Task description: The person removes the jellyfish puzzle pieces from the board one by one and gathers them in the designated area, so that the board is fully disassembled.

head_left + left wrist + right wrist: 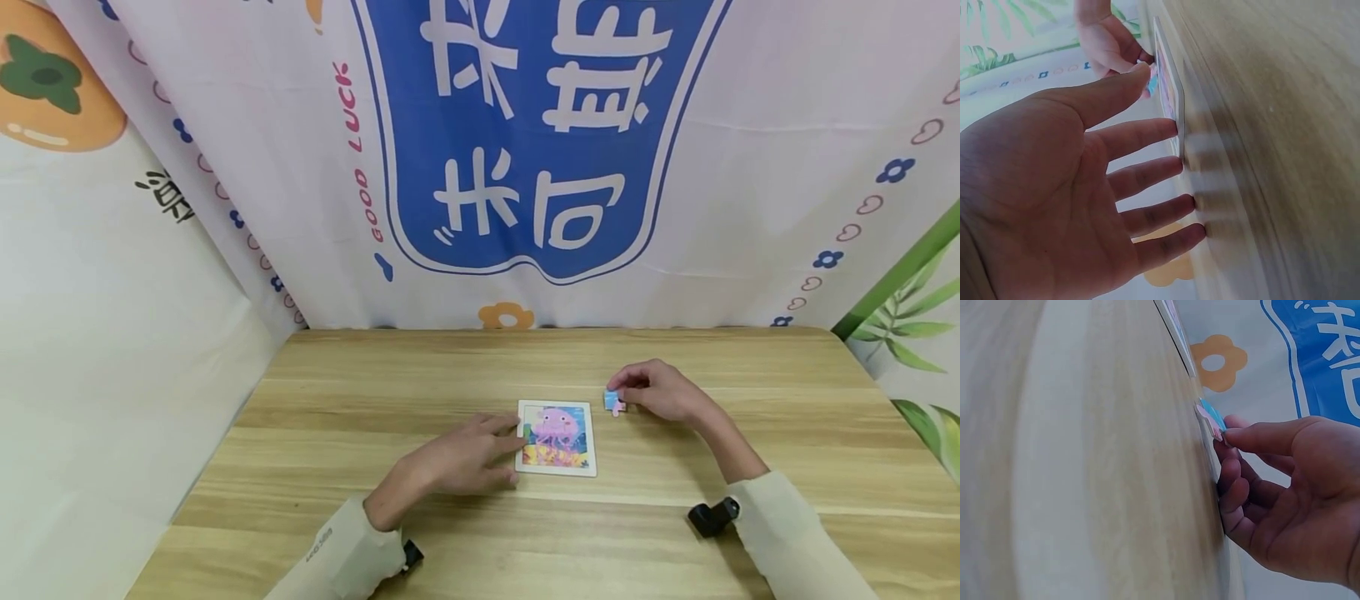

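A square jigsaw puzzle [557,439] with a white border and a pink jellyfish picture lies flat on the table. Its upper left corner shows a pale bare patch. My left hand [472,457] rests at the puzzle's left edge, its fingers extended; in the left wrist view the fingertips [1172,127] touch the frame and the tabletop. To the right of the puzzle, my right hand [660,390] pinches a small blue and pink puzzle piece [613,401] between thumb and fingers. The right wrist view shows that piece [1211,417] tilted just above or against the table.
The wooden table [315,492] extends around both hands. Behind it hangs a white cloth [720,208] with a blue printed panel, reaching the table's back edge. Small black devices [712,517] are strapped at both sleeves.
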Tool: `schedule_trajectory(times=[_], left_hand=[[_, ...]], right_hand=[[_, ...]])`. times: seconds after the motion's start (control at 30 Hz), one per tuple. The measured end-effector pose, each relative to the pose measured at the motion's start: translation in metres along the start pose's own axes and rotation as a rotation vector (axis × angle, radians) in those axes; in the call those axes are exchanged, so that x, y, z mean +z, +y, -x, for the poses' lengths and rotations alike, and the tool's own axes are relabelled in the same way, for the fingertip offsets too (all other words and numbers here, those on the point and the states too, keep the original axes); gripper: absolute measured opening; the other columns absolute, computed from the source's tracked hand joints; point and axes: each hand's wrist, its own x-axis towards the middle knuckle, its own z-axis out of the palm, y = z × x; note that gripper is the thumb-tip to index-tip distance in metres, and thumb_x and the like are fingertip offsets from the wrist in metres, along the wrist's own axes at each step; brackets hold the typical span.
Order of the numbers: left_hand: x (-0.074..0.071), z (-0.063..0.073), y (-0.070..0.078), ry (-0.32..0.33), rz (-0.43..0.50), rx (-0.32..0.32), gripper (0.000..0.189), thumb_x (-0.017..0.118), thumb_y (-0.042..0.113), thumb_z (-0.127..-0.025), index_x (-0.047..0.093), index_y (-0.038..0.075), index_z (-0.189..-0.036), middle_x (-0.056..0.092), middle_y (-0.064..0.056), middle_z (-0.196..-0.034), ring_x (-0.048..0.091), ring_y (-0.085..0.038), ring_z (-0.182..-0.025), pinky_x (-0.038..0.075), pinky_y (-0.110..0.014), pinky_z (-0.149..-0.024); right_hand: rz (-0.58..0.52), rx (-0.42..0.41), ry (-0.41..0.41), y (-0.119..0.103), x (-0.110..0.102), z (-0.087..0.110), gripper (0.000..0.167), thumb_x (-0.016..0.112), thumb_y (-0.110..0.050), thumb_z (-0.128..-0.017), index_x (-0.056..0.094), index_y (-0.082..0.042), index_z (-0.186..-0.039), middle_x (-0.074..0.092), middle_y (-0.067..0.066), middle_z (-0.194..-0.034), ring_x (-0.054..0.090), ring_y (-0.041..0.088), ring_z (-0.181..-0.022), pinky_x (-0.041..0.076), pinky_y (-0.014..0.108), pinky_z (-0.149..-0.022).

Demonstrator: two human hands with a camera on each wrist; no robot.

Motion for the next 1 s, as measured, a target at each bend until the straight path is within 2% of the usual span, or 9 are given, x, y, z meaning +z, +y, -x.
schedule_trajectory(times=[0.17,0.3,0.47,0.73,1.0], left_hand=[[0.000,-0.003,-0.003,0.034,-0.008,0.002,0.057,0.064,0.042,-0.108,0.054,0.020,-0.160,0.033,-0.007,-0.176,0.032,-0.033,-0.163,0.032,-0.054,-0.131],[0.002,-0.007,-0.005,0.033,-0.012,-0.007,0.061,0.069,0.041,-0.106,0.052,0.022,-0.161,0.029,-0.005,-0.178,0.030,-0.033,-0.164,0.031,-0.054,-0.132],[0.003,-0.011,-0.004,0.032,-0.038,-0.005,0.064,0.073,0.039,-0.103,0.051,0.022,-0.161,0.031,-0.006,-0.177,0.031,-0.032,-0.163,0.029,-0.053,-0.133],[0.005,-0.010,0.000,0.044,-0.060,-0.016,0.061,0.069,0.043,-0.105,0.052,0.024,-0.160,0.033,-0.008,-0.176,0.033,-0.032,-0.163,0.027,-0.053,-0.133],[0.004,-0.010,0.000,0.051,-0.054,-0.014,0.058,0.067,0.044,-0.106,0.055,0.023,-0.159,0.036,-0.008,-0.175,0.036,-0.033,-0.161,0.029,-0.054,-0.133]], right_hand=[[0.021,-0.009,0.005,0.000,0.000,-0.003,0.018,0.065,-0.005,-0.104,0.079,-0.003,-0.115,0.077,0.014,-0.113,0.061,0.021,-0.098,0.051,0.035,-0.087],[0.034,-0.011,0.011,0.000,0.000,-0.004,0.018,0.065,-0.004,-0.104,0.079,-0.003,-0.114,0.077,0.014,-0.113,0.061,0.021,-0.098,0.051,0.034,-0.087],[0.045,-0.009,0.018,0.001,0.000,-0.004,0.018,0.065,-0.004,-0.103,0.079,-0.004,-0.114,0.077,0.013,-0.113,0.061,0.021,-0.097,0.051,0.034,-0.085],[0.044,-0.013,0.018,0.003,0.001,-0.005,0.017,0.067,-0.005,-0.102,0.080,-0.004,-0.114,0.077,0.012,-0.110,0.059,0.019,-0.092,0.050,0.030,-0.080],[0.079,-0.028,0.042,-0.003,0.003,-0.003,0.016,0.068,-0.005,-0.101,0.080,-0.005,-0.113,0.078,0.010,-0.108,0.062,0.020,-0.094,0.052,0.035,-0.085]])
